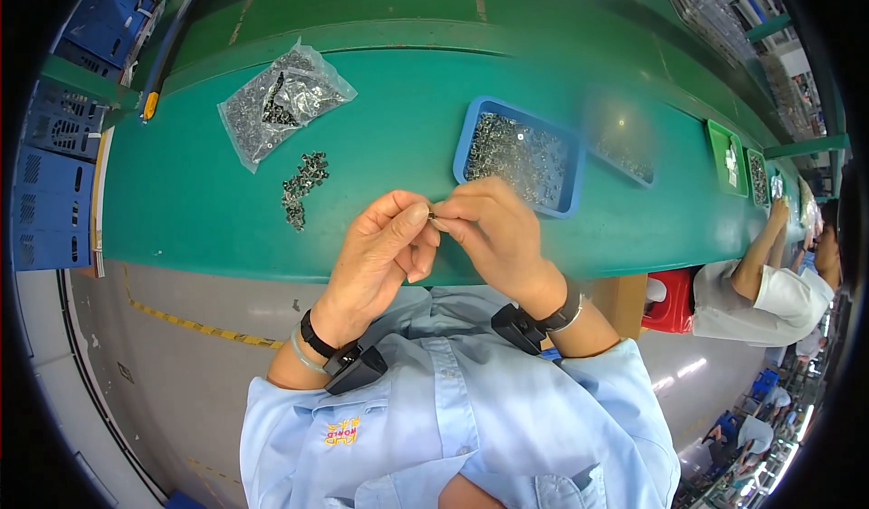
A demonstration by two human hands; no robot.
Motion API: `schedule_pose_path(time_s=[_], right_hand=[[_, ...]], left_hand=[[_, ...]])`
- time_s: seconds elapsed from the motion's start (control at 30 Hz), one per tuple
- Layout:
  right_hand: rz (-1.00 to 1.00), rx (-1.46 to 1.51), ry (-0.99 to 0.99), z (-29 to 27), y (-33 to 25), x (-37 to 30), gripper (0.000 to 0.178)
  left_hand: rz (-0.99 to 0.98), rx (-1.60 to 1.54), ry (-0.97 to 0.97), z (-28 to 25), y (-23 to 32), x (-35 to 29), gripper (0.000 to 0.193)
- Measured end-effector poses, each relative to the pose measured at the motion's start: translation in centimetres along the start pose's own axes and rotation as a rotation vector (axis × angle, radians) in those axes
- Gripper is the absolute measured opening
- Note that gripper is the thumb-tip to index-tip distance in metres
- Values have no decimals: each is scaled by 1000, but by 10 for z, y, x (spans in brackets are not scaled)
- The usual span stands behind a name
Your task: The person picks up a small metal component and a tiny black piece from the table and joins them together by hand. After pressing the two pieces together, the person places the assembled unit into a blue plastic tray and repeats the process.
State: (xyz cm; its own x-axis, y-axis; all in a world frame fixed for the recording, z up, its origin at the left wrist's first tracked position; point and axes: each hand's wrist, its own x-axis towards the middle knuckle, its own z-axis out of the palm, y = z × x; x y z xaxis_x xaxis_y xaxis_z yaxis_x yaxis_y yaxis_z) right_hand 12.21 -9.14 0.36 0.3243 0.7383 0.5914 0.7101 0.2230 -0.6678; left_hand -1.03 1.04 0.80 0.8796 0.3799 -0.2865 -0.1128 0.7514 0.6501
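Over the front of the green worktable, my left hand (386,236) and my right hand (493,237) meet fingertip to fingertip. Pinched between them is a small dark part (432,216), mostly covered by the fingers, so its exact kind does not show. Just beyond my right hand stands a blue tray (572,183) of small shiny metal pieces (511,156). Left of my left hand lies a loose pile of small black and silver parts (303,188). Behind that pile is a clear plastic bag (285,102) full of similar small parts.
A second tray (625,161), blurred, sits right of the blue one. Farther right are a green tray (727,158) and another tray of parts (758,176). Blue crates (54,206) stack at the left. A co-worker (769,296) sits at the right beside a red stool (668,301).
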Motion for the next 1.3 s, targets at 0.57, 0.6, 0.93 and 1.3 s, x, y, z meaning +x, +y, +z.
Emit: schedule_pose_path(time_s=[0.57, 0.6, 0.93, 1.3], right_hand=[[-18, 2, 133, 7, -4, -10, 19], [-17, 4, 134, 7, -5, -11, 19], [-65, -51, 90, -4, 8, -16, 21], [77, 235, 134, -7, -5, -21, 14]], left_hand=[[31, -199, -115, 0, -15, 7, 12], [30, -197, -114, -1, -16, 7, 12], [37, 20, -13, 10, -10, 5, 13], [-109, -263, -202, 15, -18, 0, 19]])
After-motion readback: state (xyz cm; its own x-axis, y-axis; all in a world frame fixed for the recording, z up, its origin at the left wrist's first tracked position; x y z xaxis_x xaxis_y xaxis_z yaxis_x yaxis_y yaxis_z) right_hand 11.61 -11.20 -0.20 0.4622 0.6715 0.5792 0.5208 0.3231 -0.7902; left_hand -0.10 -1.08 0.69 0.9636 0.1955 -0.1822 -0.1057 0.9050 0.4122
